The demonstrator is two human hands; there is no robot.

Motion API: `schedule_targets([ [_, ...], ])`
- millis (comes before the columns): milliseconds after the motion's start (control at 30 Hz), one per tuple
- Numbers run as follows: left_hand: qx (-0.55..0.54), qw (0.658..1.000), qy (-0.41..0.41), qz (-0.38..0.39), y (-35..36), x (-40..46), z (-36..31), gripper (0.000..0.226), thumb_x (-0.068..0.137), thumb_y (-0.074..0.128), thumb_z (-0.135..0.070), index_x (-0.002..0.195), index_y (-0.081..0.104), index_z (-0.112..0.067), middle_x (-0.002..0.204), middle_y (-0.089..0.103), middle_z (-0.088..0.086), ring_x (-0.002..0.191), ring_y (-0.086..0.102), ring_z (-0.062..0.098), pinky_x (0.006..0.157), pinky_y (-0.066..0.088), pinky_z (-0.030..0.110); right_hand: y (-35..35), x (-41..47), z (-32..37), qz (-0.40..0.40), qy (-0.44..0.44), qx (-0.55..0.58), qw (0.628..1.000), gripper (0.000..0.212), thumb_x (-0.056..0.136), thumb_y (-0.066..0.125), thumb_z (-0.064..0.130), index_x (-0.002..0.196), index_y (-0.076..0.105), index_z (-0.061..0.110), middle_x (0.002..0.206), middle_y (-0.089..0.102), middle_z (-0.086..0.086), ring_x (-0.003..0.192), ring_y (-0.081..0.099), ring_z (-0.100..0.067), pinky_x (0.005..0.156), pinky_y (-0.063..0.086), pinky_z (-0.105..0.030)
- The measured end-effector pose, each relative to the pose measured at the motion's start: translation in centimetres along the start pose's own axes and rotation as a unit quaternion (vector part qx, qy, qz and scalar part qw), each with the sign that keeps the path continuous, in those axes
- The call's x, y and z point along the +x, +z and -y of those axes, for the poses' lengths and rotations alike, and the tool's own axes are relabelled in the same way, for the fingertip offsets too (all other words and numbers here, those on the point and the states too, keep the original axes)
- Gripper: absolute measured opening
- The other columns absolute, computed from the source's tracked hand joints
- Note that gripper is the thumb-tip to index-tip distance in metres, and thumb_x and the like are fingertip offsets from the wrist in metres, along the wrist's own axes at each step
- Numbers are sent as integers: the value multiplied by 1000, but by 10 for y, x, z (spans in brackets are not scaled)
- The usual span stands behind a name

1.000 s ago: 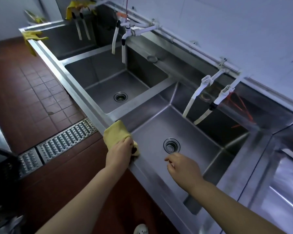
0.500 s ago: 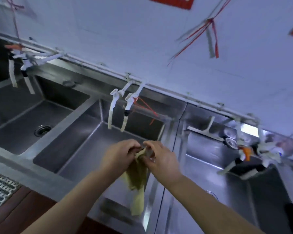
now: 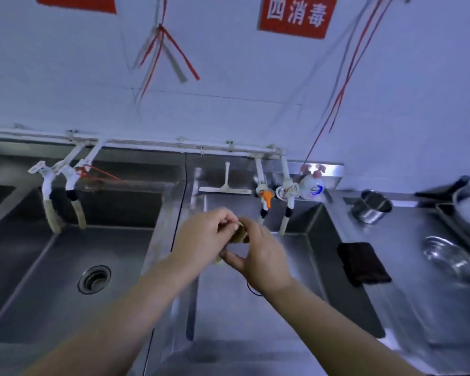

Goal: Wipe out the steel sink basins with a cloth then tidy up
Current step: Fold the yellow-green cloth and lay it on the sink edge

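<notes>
Both hands pinch the yellow cloth (image 3: 239, 234) between them, bunched small, held in the air over the divider between two basins. Left hand (image 3: 201, 242) has fingertips curled onto the wad from the left; right hand (image 3: 258, 253) has thumb and fingers curled round it from the right and below. Most of the cloth is hidden inside the two grips — only a small tan-yellow fold shows between the fingers, plus a sliver under the left hand.

Left to right:
- Left basin (image 3: 38, 280): steel, round drain (image 3: 94, 278) in the floor, two taps (image 3: 63, 185) with hose ends hanging over the back wall.
- Divider (image 3: 168, 226): steel ridge, directly under the hands.
- Right basin (image 3: 228, 308): squeegee (image 3: 225, 185) leaning on the back ledge, taps with an orange handle (image 3: 266, 198) behind.
- Dark cloth (image 3: 362, 263) draped over the right basin's rim.
- Counter (image 3: 407, 308) beyond: steel cup (image 3: 371, 206), steel bowl (image 3: 451, 260).

Handling, as a judgement: the cloth looks light, soft and limp — no stiffness, so it will droop from whatever point holds it. Probably damp, so it may cling and drip. Not fragile. Best hold is a full-palm bunch for scrubbing, or two corners if it gets spread or folded. Steel walls look slick; a flat palm on the wad should give more wiping contact than fingertips.
</notes>
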State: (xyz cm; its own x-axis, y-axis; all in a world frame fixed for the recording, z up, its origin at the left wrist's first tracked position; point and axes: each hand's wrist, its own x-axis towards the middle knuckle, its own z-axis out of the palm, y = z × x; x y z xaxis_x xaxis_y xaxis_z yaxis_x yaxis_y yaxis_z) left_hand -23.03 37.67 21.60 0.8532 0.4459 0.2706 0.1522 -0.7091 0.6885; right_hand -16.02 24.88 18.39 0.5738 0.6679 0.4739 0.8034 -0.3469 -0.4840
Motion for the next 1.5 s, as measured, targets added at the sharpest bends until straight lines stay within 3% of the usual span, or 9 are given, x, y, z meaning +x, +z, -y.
schedule_targets([
  [167, 2, 999, 34, 7, 78, 1, -61, 6, 86, 61, -25, 86, 61, -30, 79, 64, -15, 76, 59, 4, 67, 44, 25, -69, -30, -72, -47, 36, -51, 997, 10, 84, 61, 18, 92, 66, 15, 81, 66, 1, 77, 61, -25, 57, 47, -33],
  [300, -7, 998, 46, 33, 132, -6, -92, 6, 86, 63, -28, 91, 62, -32, 82, 62, -20, 79, 57, -2, 65, 39, 14, -121, -50, -122, -34, 32, -68, 997, 17, 76, 66, 3, 89, 73, 11, 83, 70, -2, 77, 63, -25, 61, 51, -33],
  [467, 12, 990, 38, 137, 176, -16, -116, 26, 83, 67, -34, 106, 59, -28, 94, 64, -15, 91, 60, 11, 73, 45, 30, -171, -76, -163, -18, 37, -72, 997, 15, 78, 68, 1, 88, 75, 10, 81, 71, -4, 74, 64, -24, 63, 52, -33],
  [633, 127, 978, -1, 166, 185, -25, -104, 20, 83, 64, -36, 79, 49, -23, 71, 53, -6, 76, 53, 22, 57, 32, 31, -193, -92, -184, -41, 89, -96, 991, 13, 79, 69, 5, 87, 75, 13, 80, 70, 0, 75, 61, -20, 59, 35, -19],
  [867, 159, 981, -55, 98, 134, -44, -63, 9, 82, 62, -23, 91, 65, -23, 80, 65, -8, 75, 59, 17, 62, 45, 28, -177, -93, -176, 36, 110, -50, 992, 9, 83, 69, 11, 88, 75, 13, 83, 67, 1, 78, 59, -17, 67, 48, -30],
  [967, 134, 981, -105, 92, 99, -59, -41, 9, 83, 61, -18, 83, 62, -28, 72, 62, -12, 70, 58, 11, 55, 40, 25, -155, -79, -160, 96, 164, 20, 982, 8, 84, 67, 17, 89, 73, 18, 85, 67, 6, 79, 60, -11, 72, 50, -27],
  [1100, 86, 977, -180, 80, 45, -86, -5, 9, 80, 60, -18, 85, 65, -13, 78, 66, 3, 72, 60, 16, 61, 44, 32, -119, -54, -124, 171, 200, 141, 954, 17, 82, 65, 12, 72, 69, 25, 63, 65, 9, 57, 55, -7, 55, 46, -19],
  [1267, 42, 966, -223, 121, -22, -129, 33, 15, 63, 54, -27, 64, 56, -12, 61, 52, -3, 53, 45, 6, 51, 34, 21, -65, -30, -76, 273, 192, 211, 919, 23, 85, 63, 7, 66, 67, 19, 59, 62, 8, 58, 55, -6, 59, 46, -18],
  [1500, -14, 946, -314, 87, -79, -167, 93, 16, 75, 62, -8, 61, 58, -16, 59, 52, -5, 50, 48, 1, 47, 35, 15, 15, 0, -18, 356, 163, 203, 897, 15, 85, 66, 15, 76, 68, 4, 61, 59, 2, 54, 50, -5, 54, 41, -18],
])
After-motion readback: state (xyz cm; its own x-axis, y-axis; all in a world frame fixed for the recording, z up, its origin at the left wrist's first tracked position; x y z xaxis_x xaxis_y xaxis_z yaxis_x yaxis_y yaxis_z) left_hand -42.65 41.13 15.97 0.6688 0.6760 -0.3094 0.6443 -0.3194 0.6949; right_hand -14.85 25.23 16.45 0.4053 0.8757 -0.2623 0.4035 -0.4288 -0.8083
